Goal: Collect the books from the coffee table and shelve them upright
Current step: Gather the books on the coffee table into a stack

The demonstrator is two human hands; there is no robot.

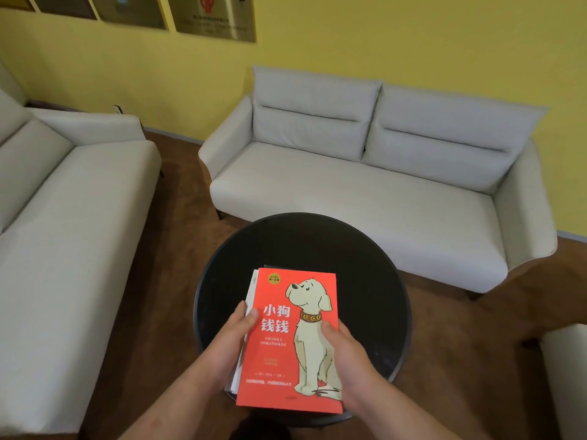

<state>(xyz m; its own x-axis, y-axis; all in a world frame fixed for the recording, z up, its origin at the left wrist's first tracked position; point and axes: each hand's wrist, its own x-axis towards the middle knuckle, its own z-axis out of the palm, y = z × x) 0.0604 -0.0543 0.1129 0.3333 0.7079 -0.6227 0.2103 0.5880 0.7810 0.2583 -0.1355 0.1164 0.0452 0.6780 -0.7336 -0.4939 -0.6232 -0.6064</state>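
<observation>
Both hands clamp a stack of books at the near edge of the round black coffee table [365, 265]: left hand [236, 336] on the left side, right hand [344, 354] on the right, red dog book [286, 344] on top. Collecting seems underway; next they need lifting together, kept level so nothing slides

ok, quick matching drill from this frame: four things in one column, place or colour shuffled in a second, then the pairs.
Things:
1. red book
2. coffee table
3. left hand
4. two-seat sofa

Descriptions:
A. round, black
B. against the yellow wall beyond the table
C. top of the stack, cartoon dog on its cover
D. gripping the stack's left edge

Pairs: 1-C, 2-A, 3-D, 4-B

The right hand grips the stack's opposite edge.
</observation>
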